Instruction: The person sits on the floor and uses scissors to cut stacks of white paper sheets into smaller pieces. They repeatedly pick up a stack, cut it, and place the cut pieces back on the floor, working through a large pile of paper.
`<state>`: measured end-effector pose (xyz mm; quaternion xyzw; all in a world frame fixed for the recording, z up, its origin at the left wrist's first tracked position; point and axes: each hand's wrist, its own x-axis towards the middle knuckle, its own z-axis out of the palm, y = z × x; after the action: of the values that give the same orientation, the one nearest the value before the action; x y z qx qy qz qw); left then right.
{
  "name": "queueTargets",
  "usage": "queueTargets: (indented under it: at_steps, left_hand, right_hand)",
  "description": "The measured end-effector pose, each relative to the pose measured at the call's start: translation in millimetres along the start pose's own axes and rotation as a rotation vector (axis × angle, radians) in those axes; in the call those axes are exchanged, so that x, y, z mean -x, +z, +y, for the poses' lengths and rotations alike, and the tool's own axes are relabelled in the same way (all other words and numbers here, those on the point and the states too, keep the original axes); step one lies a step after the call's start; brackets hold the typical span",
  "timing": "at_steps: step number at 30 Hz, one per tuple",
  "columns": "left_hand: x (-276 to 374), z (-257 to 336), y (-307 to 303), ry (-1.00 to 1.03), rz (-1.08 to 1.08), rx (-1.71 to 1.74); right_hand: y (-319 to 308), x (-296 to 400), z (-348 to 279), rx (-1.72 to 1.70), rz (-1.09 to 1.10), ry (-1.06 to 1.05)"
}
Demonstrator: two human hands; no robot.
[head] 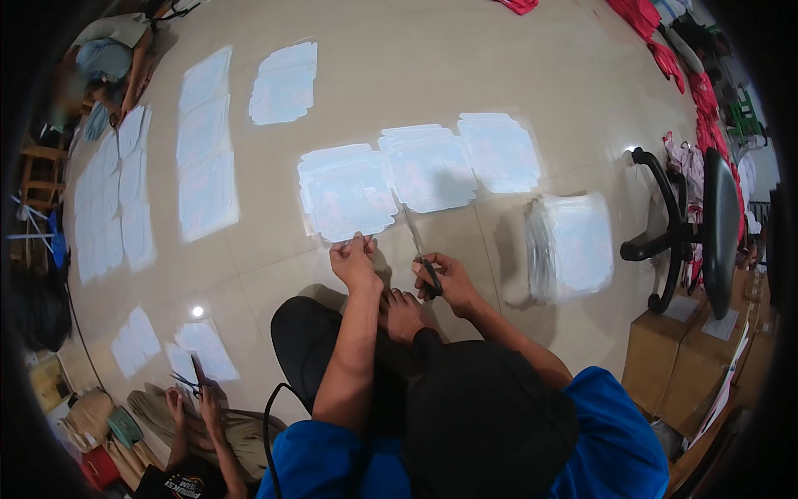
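Pale bluish-white printed sheets with trimmed, stepped edges lie on the tiled floor before me. My left hand (355, 261) pinches the lower edge of the nearest sheet (349, 193), which lies over others. My right hand (444, 282) holds scissors (430, 274) by their black handles, the blades pointing up towards the gap beside that sheet. Whether the blades are apart is not clear. Right of it, in a row, are a stack of sheets (429, 167) and another sheet pile (499, 153). A thick stack in clear film (576, 243) sits farther right.
More sheets (206, 131) lie in columns at the left. A co-worker with scissors (196, 387) sits at lower left, another person (115, 68) at upper left. At the right are a black chair base (670, 231), cardboard boxes (673, 349) and red fabric (707, 112).
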<state>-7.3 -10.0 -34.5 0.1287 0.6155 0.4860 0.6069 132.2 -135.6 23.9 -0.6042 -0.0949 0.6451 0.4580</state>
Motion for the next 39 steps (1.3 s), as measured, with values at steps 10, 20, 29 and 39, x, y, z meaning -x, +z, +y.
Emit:
queueTargets:
  at_steps: [10, 20, 29, 39]
  left_hand:
    - [-0.3, 5.0, 3.4, -0.042, 0.003, 0.057]
    - [16.2, -13.6, 29.6, -0.303, -0.306, -0.215]
    - [5.6, -14.2, 24.0, -0.309, -0.371, -0.265]
    - [21.1, -8.9, 23.2, -0.239, -0.300, -0.278]
  right_hand:
    - [5.6, -9.6, 3.7, -0.039, -0.019, -0.033]
    - [10.1, -6.3, 7.4, -0.012, 0.025, -0.012]
    - [12.6, -7.0, 7.2, -0.020, 0.016, -0.012]
    - [19.5, -24.3, -7.3, 0.006, 0.024, -0.054]
